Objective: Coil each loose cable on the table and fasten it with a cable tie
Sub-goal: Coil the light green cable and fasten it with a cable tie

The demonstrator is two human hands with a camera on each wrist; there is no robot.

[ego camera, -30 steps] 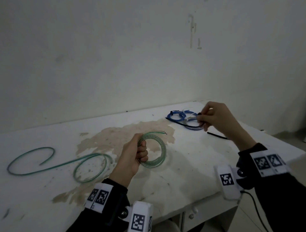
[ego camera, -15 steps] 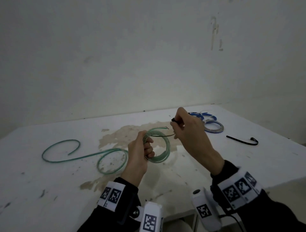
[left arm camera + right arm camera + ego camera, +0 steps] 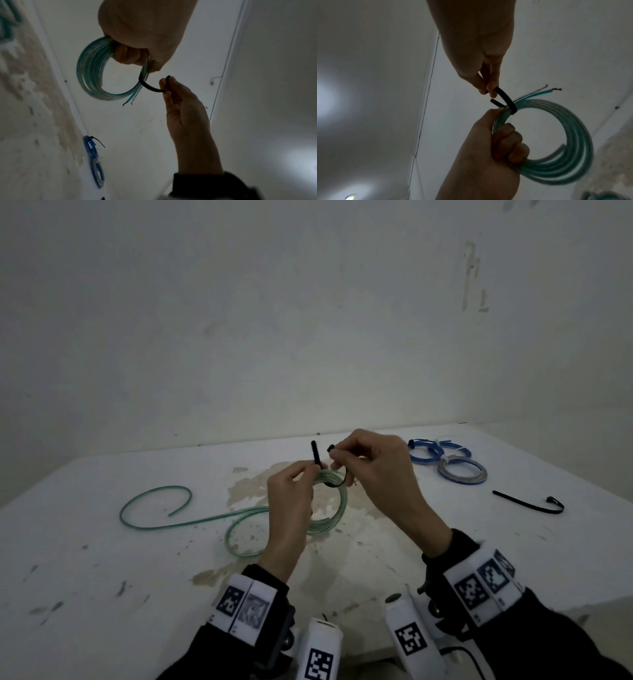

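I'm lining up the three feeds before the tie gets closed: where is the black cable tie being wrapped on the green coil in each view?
Head: black cable tie at centre, between both hands, over the green coil.
Left wrist: centre, curving from left hand to right hand.
Right wrist: upper centre, crossing the coil's top.
Shared landmark: the coil's bare wire ends.

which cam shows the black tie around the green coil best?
Right wrist: the black cable tie crosses the green coil unobstructed, both ends visible. Left wrist shows it as a curve behind the strands. Head view: the hands mostly hide it.
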